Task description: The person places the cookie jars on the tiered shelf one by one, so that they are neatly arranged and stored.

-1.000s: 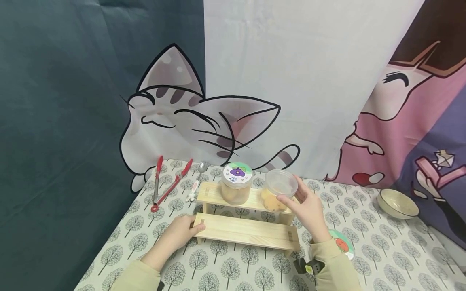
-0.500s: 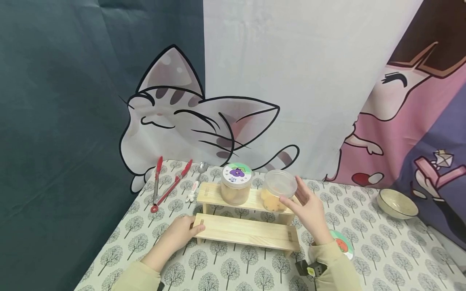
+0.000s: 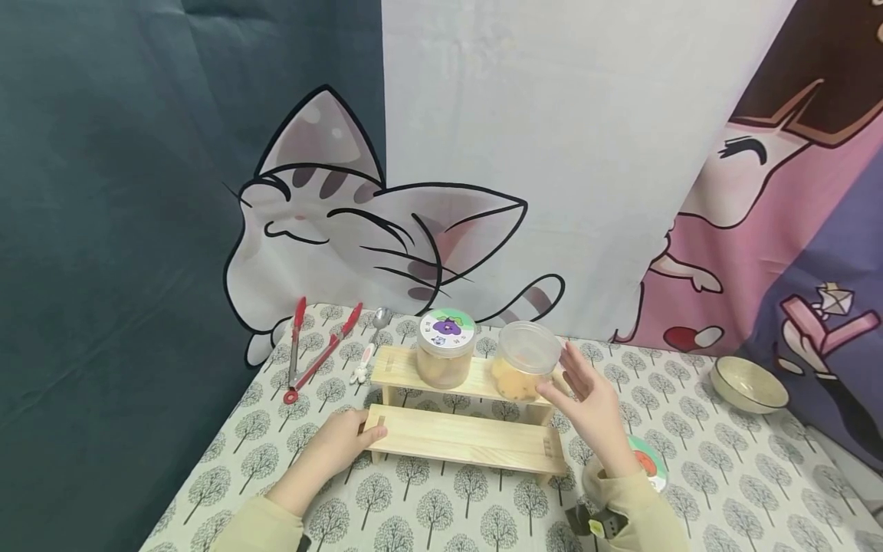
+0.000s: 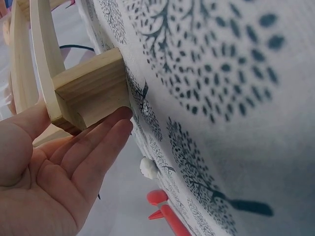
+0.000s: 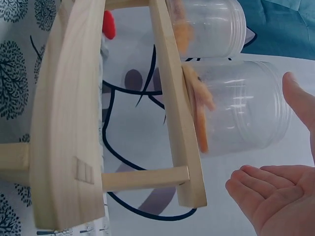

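Since the earlier frame: my right hand (image 3: 589, 410) has loosened and slid a bit outward off the unlabelled jar (image 3: 530, 356). Jars, rack (image 3: 469, 438) and my left hand (image 3: 338, 443) stay put relative to each other.

Right hand: fingers spread, nothing in them. Wrist view has a clear gap from fingers to jar wall; thumb tip sits by the rim, can't tell if it touches. Left hand: gripping the left end of the rack's lower step, thumb on top, other fingers around the end.

Key relation: jar stands upright near the right end of the upper step, just left of my right palm, between thumb and fingers. Right hand is much the nearer; left is at the opposite end, one step down. Rack's long axis runs roughly parallel to the table's (image 3: 231, 491) back edge. Eggplant-labelled jar (image 3: 444, 366) stands left of it, same step, gap between.
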Demonstrator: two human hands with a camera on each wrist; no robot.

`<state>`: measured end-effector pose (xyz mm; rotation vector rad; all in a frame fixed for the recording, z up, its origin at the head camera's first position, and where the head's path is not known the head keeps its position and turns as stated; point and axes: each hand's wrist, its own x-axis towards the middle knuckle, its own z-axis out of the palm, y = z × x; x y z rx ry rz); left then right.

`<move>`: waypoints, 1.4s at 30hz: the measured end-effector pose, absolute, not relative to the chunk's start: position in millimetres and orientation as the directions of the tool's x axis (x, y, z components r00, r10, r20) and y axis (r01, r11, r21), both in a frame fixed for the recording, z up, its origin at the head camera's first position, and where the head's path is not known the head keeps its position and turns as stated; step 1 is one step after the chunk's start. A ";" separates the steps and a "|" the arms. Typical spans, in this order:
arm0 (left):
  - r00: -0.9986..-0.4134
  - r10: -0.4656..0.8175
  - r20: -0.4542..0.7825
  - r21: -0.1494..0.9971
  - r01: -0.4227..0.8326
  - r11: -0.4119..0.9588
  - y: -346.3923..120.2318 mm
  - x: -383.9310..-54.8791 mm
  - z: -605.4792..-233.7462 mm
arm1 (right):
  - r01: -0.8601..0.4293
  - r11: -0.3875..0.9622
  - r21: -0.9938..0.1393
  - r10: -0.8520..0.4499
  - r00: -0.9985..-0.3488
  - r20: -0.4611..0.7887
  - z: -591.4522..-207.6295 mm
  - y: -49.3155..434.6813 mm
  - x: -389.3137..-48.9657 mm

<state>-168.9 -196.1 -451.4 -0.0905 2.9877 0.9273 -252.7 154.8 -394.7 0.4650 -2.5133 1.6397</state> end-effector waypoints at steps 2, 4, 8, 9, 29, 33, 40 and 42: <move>-0.998 -0.049 -0.028 0.566 -0.056 0.822 -195.6 -169.2 -451.5 | -0.300 0.381 -0.875 -0.189 -0.951 0.244 -395.4 158.0 -249.5; -0.999 -0.045 -0.027 0.567 -0.053 0.822 -195.0 -169.3 -451.3 | -0.289 0.392 -0.874 -0.180 -0.955 0.235 -395.9 161.2 -246.2; -0.999 -0.043 -0.019 0.578 -0.046 0.815 -194.1 -169.3 -450.4 | -0.286 0.410 -0.866 -0.172 -0.957 0.235 -396.3 166.7 -240.8; -0.999 -0.043 -0.016 0.581 -0.045 0.813 -193.9 -169.1 -450.0 | -0.284 0.415 -0.865 -0.171 -0.958 0.232 -396.4 167.8 -239.5; -0.999 -0.038 -0.009 0.580 -0.036 0.814 -194.5 -168.1 -450.9 | -0.288 0.492 -0.821 -0.147 -0.958 0.247 -410.6 198.2 -224.8; -0.999 -0.040 -0.012 0.582 -0.040 0.812 -194.6 -168.0 -451.4 | -0.295 0.494 -0.818 -0.146 -0.955 0.257 -414.5 204.3 -222.0; -0.999 -0.044 -0.005 0.583 -0.038 0.812 -194.6 -167.9 -452.0 | -0.282 0.515 -0.809 -0.137 -0.959 0.247 -420.2 214.8 -218.8; -0.999 -0.042 -0.004 0.584 -0.037 0.811 -194.7 -168.0 -452.1 | -0.273 0.518 -0.811 -0.132 -0.962 0.239 -421.7 217.1 -217.5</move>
